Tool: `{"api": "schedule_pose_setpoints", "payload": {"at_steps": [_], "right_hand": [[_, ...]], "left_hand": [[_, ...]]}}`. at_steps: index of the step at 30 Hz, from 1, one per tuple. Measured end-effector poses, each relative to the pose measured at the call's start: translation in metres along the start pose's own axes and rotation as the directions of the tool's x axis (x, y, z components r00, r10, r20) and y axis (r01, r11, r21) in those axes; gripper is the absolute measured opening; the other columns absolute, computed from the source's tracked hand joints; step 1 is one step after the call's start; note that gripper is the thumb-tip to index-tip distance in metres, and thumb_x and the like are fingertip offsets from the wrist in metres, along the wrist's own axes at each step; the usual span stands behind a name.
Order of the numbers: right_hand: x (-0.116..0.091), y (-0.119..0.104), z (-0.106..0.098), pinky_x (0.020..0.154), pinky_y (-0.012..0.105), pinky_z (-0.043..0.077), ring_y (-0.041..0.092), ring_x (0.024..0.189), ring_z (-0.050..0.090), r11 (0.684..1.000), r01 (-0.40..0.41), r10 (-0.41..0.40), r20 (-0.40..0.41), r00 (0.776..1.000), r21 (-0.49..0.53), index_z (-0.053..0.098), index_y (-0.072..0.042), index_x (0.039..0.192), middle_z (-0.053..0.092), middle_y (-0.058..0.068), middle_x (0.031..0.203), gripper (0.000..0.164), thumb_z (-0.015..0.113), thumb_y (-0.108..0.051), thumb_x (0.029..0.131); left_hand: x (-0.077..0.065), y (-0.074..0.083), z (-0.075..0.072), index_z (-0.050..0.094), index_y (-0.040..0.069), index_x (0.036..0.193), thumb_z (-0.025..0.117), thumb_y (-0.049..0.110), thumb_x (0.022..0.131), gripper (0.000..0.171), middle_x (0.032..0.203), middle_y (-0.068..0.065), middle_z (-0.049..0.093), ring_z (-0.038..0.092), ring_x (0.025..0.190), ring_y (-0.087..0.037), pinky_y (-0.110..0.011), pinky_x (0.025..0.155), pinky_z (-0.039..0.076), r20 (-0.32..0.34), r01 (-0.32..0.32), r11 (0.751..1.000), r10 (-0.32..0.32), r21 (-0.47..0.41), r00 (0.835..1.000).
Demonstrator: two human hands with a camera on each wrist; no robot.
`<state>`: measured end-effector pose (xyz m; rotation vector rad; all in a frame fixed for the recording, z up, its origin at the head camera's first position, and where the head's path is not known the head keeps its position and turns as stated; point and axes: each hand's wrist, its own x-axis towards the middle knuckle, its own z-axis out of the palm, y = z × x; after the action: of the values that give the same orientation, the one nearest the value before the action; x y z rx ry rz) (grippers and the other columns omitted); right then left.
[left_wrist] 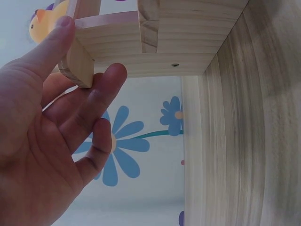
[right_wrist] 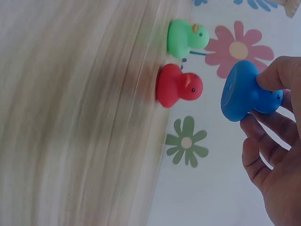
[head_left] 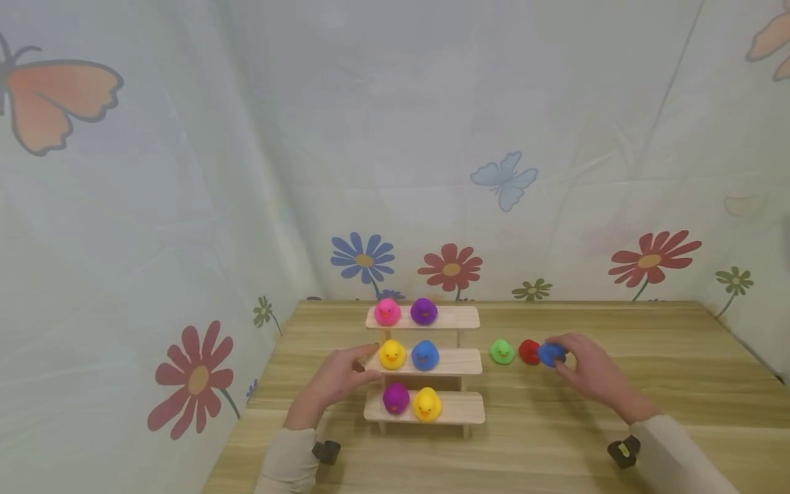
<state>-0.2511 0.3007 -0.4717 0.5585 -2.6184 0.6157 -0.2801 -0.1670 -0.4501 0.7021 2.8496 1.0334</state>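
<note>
Beside a red duck (right_wrist: 170, 87), right fingers (right_wrist: 263, 137) pinch a blue duck (right_wrist: 237, 92); left fingers (left_wrist: 101, 92) grip a duck-lined shelf (head_left: 461, 361)

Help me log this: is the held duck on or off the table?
Off: the blue duck is held above the table, underside exposed.

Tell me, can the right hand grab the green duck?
Probably not easily: the right hand holds a blue duck, and the red duck stands between it and the green duck.

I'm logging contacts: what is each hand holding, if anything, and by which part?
Right-hand grip: a blue duck, held around the neck, between head and base. Left-hand grip: the middle shelf, held at its left end.
</note>
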Motion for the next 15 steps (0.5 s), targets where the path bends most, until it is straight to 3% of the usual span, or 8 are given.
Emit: {"api": "schedule_pose_setpoints", "payload": {"at_steps": [6,15], "right_hand": [[0.002,0.009,-0.003,0.079,0.051,0.049,0.028,0.089,0.058,0.997,-0.076,0.076,0.04,0.996,-0.004,0.06,0.0,0.11,0.061,0.015,0.104,0.034,0.071,-0.004,0.078],[0.003,0.02,-0.002,0.078,0.051,0.049,0.028,0.087,0.057,0.995,-0.101,0.101,0.083,0.991,0.003,0.061,0.002,0.109,0.061,0.017,0.104,0.033,0.071,-0.002,0.077]], "left_hand": [[-0.001,0.002,-0.001,0.051,0.015,0.136,0.066,0.047,0.083,0.063,0.13,-0.004,0.056,0.059,0.08,-0.01,-0.023,0.065,0.05,0.007,-0.002,1.0,0.002,0.007,1.0],[-0.001,0.003,-0.001,0.051,0.015,0.136,0.065,0.049,0.083,0.065,0.13,-0.005,0.056,0.059,0.081,-0.01,-0.024,0.065,0.049,0.015,0.003,1.0,-0.003,0.004,1.0]]}}
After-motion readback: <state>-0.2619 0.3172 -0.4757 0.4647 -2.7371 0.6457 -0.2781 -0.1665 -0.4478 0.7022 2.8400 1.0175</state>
